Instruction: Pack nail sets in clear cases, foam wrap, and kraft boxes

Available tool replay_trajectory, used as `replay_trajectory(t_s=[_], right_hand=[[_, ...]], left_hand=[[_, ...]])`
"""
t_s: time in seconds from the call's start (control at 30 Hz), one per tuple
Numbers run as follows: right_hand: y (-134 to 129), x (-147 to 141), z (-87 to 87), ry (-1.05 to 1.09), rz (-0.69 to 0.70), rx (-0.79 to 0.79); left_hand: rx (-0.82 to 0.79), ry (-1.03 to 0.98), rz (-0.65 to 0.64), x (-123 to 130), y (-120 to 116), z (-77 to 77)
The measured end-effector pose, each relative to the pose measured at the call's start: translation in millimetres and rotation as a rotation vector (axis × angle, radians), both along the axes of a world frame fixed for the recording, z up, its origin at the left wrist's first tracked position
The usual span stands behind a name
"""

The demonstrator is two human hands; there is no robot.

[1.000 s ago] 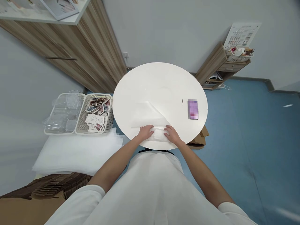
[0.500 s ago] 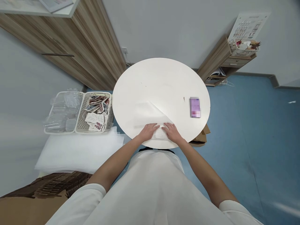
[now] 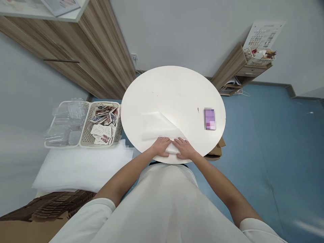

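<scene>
A thin, translucent white foam sheet [image 3: 159, 126] lies on the round white table [image 3: 174, 87], with its near part folded over into a white bundle [image 3: 172, 149]. What is inside the bundle, if anything, is hidden. My left hand [image 3: 161, 146] grips the bundle's left end, fingers on top and thumb at the near side. On the right end, my right hand [image 3: 184, 148] holds it the same way. The two hands' fingertips almost meet in the middle. To the right on the tabletop lies a purple rectangular item [image 3: 210, 118], blurred out.
Left of the table stand a white basket of printed cards [image 3: 101, 127] and another of clear plastic boxes [image 3: 67, 125]. A stack of white foam sheets [image 3: 81, 168] lies in front of them. Cardboard [image 3: 216, 150] sits below the table's right edge, and a wooden cabinet [image 3: 101, 44] stands behind left.
The sheet's near edge has been folded away from me into a tighter bundle. Both hands have closed around it, thumbs now at its near side. The view has shifted slightly.
</scene>
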State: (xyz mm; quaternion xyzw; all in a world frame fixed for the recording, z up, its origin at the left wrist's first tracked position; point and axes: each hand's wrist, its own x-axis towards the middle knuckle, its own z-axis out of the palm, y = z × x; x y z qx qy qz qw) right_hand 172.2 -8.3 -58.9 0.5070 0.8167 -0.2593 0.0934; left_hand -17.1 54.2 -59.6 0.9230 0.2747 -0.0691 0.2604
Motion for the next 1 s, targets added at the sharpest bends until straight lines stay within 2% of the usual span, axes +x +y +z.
replay_trajectory(t_s=[0.1,0.17,0.27,0.37,0.47,0.57,0.63,0.67,0.77,0.83,0.9,1.0], right_hand=[[-3,0,6.8,0.062,0.001,-0.058],[-1,2,8.8,0.105,-0.036,-0.108],[10,10,9.0,0.23,-0.134,-0.2],[29,18,7.8,0.371,-0.232,-0.266],[46,23,5.5,0.413,-0.339,-0.288],[56,24,2.5,0.419,-0.414,-0.299],[59,23,0.2,0.418,-0.434,-0.28],[60,23,-1.1,0.411,-0.438,-0.263],[62,24,-5.2,0.379,-0.418,-0.222],[64,26,-8.0,0.355,-0.39,-0.207],[64,29,-10.4,0.315,-0.405,-0.186],[63,34,-12.5,0.229,-0.533,-0.138]], left_hand=[[-0.105,-0.002,-0.029,-5,-3,0.8],[-0.178,-0.005,0.024,-9,-2,0.1],[-0.295,-0.079,0.183,-11,11,1.8],[-0.446,-0.261,0.334,-8,37,6.2],[-0.562,-0.372,0.511,-2,63,6.5],[-0.532,-0.357,0.772,0,77,1.2],[-0.438,-0.33,0.846,-1,77,-2.1],[-0.38,-0.308,0.807,-2,75,-2.9],[-0.221,-0.179,0.504,-2,59,-2.2],[-0.164,-0.085,0.354,1,48,-1.5],[-0.144,-0.029,0.316,5,39,-2.5],[-0.123,0.008,0.357,9,33,-7.1]])
